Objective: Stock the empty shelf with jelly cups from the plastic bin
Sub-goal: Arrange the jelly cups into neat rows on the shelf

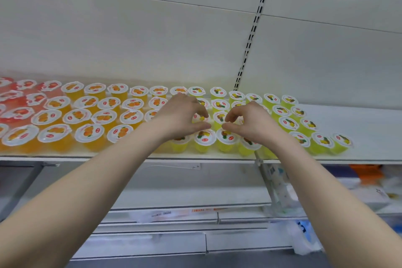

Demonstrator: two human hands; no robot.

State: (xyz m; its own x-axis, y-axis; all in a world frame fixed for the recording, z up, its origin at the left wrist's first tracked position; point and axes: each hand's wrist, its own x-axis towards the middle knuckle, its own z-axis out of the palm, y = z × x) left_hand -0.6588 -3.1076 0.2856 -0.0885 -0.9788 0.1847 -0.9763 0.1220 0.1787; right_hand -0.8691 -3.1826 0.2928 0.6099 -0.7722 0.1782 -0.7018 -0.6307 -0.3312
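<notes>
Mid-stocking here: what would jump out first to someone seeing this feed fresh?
The white shelf carries rows of white-lidded plastic jelly cups banded by colour: red cups at far left, orange cups next, yellow-green cups right of centre. The left hand and right hand hover with curled fingers over the yellow-green cups at centre; whether they grip any is unclear.

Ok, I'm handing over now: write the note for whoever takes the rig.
Left hand: fingers and thumb curled round a clear plastic cup of yellow jelly.
Right hand: curled over neighbouring yellow cups; grip hidden.
Done: red jelly cups, orange jelly cups and yellow ones fill the white shelf from the left.
Left: its bare right end. Plastic bin not in view.
</notes>
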